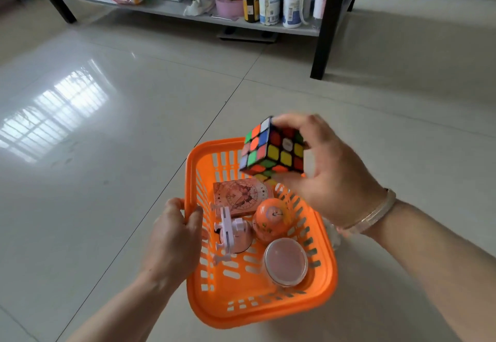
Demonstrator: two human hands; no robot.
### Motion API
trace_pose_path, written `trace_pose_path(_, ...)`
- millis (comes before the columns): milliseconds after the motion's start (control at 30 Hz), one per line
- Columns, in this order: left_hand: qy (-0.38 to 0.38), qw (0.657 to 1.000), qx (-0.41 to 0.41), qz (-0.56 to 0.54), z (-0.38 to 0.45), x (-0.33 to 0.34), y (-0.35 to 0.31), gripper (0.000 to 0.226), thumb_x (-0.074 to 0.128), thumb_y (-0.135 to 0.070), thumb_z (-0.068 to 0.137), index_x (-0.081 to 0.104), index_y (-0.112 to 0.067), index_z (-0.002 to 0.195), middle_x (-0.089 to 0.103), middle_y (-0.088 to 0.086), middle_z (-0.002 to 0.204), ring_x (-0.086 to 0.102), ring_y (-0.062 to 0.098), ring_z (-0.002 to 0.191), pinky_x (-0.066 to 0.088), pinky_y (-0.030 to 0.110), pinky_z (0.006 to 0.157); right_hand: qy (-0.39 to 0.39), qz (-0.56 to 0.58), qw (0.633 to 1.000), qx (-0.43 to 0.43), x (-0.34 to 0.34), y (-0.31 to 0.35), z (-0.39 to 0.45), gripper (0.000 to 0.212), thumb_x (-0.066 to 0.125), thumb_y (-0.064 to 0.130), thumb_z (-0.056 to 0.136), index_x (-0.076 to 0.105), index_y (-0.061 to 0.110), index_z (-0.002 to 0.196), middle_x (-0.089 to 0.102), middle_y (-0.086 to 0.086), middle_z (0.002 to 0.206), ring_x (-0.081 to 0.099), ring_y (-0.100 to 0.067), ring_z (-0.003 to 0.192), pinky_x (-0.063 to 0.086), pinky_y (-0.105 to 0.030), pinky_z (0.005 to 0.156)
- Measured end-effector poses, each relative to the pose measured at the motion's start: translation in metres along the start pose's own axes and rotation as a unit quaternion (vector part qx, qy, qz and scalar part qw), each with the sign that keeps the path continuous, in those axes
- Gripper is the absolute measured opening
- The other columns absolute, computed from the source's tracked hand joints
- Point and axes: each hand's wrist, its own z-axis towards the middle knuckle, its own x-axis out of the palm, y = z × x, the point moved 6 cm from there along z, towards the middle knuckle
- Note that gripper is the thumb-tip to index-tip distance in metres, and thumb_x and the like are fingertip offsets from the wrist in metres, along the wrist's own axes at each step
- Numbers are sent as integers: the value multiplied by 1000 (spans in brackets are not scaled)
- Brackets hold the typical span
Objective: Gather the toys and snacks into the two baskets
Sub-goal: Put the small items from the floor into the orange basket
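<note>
Head view: right hand [330, 177] fingers grip cube [272, 151] above orange basket [257, 312]; left hand [174, 234] grips its rim. Inside lie card box [241, 196], orange ball [271, 219], jar [285, 261]. Cluttered shelf [171, 10] beyond.

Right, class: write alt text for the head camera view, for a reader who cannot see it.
A right hand holds a puzzle cube over an orange basket whose left rim the left hand grips. Inside lie a pink card box, an orange ball, a pink-and-white toy and a round clear tub.
</note>
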Motion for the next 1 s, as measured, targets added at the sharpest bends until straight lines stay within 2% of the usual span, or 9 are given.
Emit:
trace_pose_path(100,6,1000,18,1,2,-8,0,16,50,-36,100,48,-21,107,65,-5,84,71,19,70,61,42,67,239,16,971,13,45,48,-30,66,71,21,70,41,30,128,53,11,122,51,-7,112,49,-27,93)
trace_pose_path(200,5,999,33,5,3,-16,-1,16,50,-36,100,50,-21,106,68,3,92,72,24,75,61,51,75,336,-72,939,12,78,61,-53,67,67,20,76,34,29,133,47,10,130,45,-10,119,44,-30,101)
trace_pose_path(433,8,998,68,16,3,-33,-6,16,46,-40,101,47,-25,105,66,1,95,71,26,81,60,52,79,366,-209,907,20,114,60,-65,61,70,23,79,36,24,130,54,0,124,57,-25,108,52,-41,87)
trace_pose_path(533,7,997,78,15,2,-40,-7,14,46,-39,101,46,-25,104,65,0,93,70,26,81,60,51,78,380,-214,900,8,118,68,-64,56,66,31,83,43,26,134,52,3,130,52,-22,116,50,-40,92)
trace_pose_path(633,9,997,75,2,0,-45,-4,15,45,-38,102,46,-24,105,63,-1,92,69,26,82,60,52,79,401,-252,880,-23,123,76,-67,38,54,15,91,56,20,128,49,3,132,52,-26,113,51,-42,87)
trace_pose_path(767,13,998,66,-3,0,-49,4,17,45,-38,102,46,-22,109,66,3,99,71,26,83,60,52,78,468,-234,852,8,138,72,-79,44,45,2,89,55,18,129,36,11,143,56,-32,104,53,-44,81)
trace_pose_path(867,8,998,57,9,2,-51,12,17,46,-37,102,47,-22,109,67,5,99,71,27,81,60,52,78,422,-193,886,-13,140,73,-80,49,46,4,90,50,23,135,30,10,150,44,-30,126,45,-46,98)
trace_pose_path(933,3,999,49,7,3,-53,18,16,47,-36,102,48,-22,108,67,6,99,71,28,81,60,53,78,364,-175,914,-27,133,74,-78,54,40,8,91,41,27,141,20,5,156,20,-23,143,22,-45,115)
trace_pose_path(1000,4,999,43,7,5,-56,25,16,47,-36,102,48,-22,108,68,5,97,71,28,80,60,53,77,269,-198,942,-45,118,74,-71,60,34,11,84,40,28,141,21,-1,156,17,-23,144,13,-47,116)
